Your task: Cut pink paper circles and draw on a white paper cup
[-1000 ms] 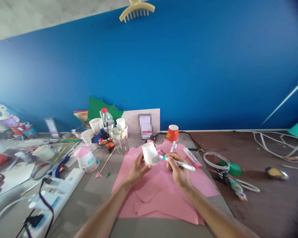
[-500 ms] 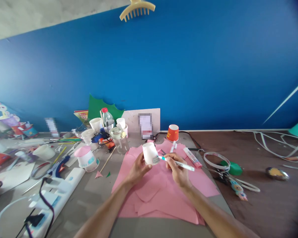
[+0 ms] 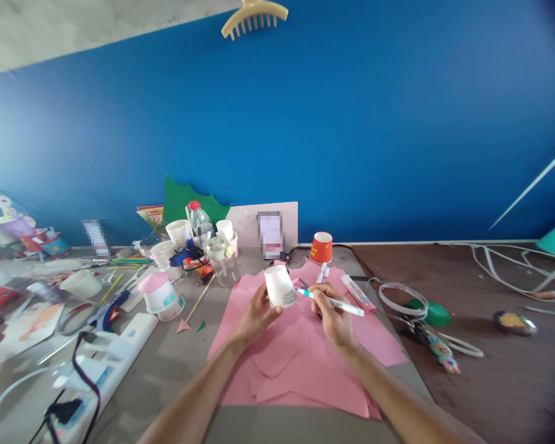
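My left hand [image 3: 258,317] is closed around a white paper cup [image 3: 278,283], tilted above pink paper sheets [image 3: 282,354]. A dark, grid-like patch is drawn low on the cup's right side. In my right hand [image 3: 332,317] is a white marker pen [image 3: 345,306] with a blue-green end by its tip. The tip points at the drawn patch from the right, very close to the cup; a small gap seems to show between them. Beyond the hands stand a red paper cup [image 3: 321,248] and a pink-and-white marker [image 3: 358,294] lying on the sheets.
At left are a pink-topped decorated cup [image 3: 160,296], a glass jar [image 3: 222,262], a bottle [image 3: 200,222] and a power strip [image 3: 120,351] with plugs and cables. A phone [image 3: 271,235] leans at the back. Headband-like rings [image 3: 404,301] and white cables [image 3: 499,271] lie right.
The marker's tip has moved slightly right, away from the cup. My left hand and the cup stay nearly still. A person's hand at the far left edge has gone from view.
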Motion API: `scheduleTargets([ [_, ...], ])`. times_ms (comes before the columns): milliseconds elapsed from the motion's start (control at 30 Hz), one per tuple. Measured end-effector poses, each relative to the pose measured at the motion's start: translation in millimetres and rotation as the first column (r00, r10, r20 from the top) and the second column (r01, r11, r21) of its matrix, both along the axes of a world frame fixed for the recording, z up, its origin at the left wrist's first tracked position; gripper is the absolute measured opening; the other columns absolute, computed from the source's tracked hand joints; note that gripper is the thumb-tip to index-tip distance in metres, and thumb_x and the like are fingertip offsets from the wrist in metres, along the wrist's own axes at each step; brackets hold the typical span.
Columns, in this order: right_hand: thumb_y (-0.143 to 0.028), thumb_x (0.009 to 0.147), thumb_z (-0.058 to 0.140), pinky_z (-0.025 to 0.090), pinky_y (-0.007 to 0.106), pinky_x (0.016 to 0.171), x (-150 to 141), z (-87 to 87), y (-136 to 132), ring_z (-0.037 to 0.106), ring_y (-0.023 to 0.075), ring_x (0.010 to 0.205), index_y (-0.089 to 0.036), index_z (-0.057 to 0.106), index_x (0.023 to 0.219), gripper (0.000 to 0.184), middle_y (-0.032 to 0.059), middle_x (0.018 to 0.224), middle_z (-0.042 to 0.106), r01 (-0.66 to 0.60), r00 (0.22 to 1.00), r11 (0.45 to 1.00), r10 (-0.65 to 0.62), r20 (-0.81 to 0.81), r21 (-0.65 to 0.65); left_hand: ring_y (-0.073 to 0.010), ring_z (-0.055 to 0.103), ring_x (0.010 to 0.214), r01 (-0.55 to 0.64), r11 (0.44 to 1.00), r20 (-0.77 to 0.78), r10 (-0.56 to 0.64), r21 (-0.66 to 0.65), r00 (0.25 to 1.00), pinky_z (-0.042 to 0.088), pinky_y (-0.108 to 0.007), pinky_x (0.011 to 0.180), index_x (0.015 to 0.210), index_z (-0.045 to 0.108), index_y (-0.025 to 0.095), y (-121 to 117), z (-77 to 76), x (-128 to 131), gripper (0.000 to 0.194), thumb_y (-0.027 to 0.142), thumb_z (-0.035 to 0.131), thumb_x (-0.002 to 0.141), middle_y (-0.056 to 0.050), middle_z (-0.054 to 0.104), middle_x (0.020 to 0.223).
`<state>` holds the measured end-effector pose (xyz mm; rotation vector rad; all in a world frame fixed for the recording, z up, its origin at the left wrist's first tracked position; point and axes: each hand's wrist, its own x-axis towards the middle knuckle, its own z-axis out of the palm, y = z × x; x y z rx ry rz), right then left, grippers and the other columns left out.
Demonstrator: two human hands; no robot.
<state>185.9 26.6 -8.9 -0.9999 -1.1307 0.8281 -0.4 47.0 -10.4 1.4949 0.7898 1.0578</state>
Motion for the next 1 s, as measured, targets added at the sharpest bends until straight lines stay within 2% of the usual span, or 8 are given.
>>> scheduleTargets([
  [733,-0.041,0.085,0.053,0.034,0.023,0.045,0.0,1.6,0.1,0.041,0.0098,0.045,-0.019,0.06,0.073,0.026,-0.0053,0.049,0.047,-0.023,0.999,1.0,0.022,0.049,0.011,-0.0309,0.051,0.117,-0.008,1.0,0.002,0.008,0.003,1.0,0.043,-0.038,0.096,0.128,0.048,0.015,-0.9,2.3,1.6,0.067,0.049,0.069,0.075,-0.016,0.054,0.129],
  [1000,-0.041,0.084,0.054,0.034,0.023,0.045,1.2,0.8,0.3,0.041,0.01,0.046,-0.019,0.06,0.075,0.024,-0.0054,0.051,0.046,0.017,1.0,1.0,-0.017,0.025,0.013,-0.0318,0.053,0.115,-0.013,1.0,0.003,0.013,-0.009,1.0,0.044,-0.039,0.095,0.13,0.047,0.015,-0.9,1.2,0.7,0.069,0.051,0.069,0.075,-0.016,0.055,0.129],
])
